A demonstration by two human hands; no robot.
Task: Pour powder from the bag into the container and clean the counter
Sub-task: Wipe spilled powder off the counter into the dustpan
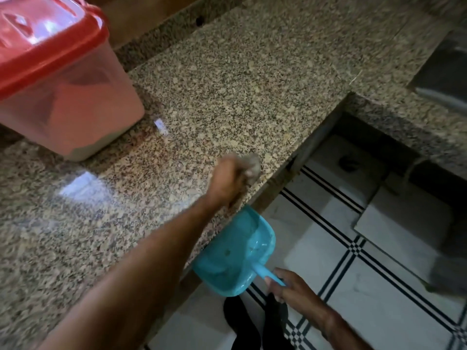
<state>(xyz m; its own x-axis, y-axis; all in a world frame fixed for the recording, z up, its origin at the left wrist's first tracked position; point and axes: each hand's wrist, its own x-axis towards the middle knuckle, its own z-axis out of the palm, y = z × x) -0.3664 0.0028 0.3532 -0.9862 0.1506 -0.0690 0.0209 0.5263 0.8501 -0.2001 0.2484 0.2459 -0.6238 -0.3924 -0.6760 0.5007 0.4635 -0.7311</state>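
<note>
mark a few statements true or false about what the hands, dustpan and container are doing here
1. The left hand grips a cloth at the counter edge. True.
2. The dustpan lies on top of the counter. False: the right hand holds it by its handle just below the counter edge.
3. The container has its red lid on. True.
4. The dustpan is red. False: it is blue.

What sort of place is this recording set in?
Most likely a home kitchen: a speckled granite counter, a red-lidded plastic container standing on it, and what looks like a steel sink at the right edge.
</note>
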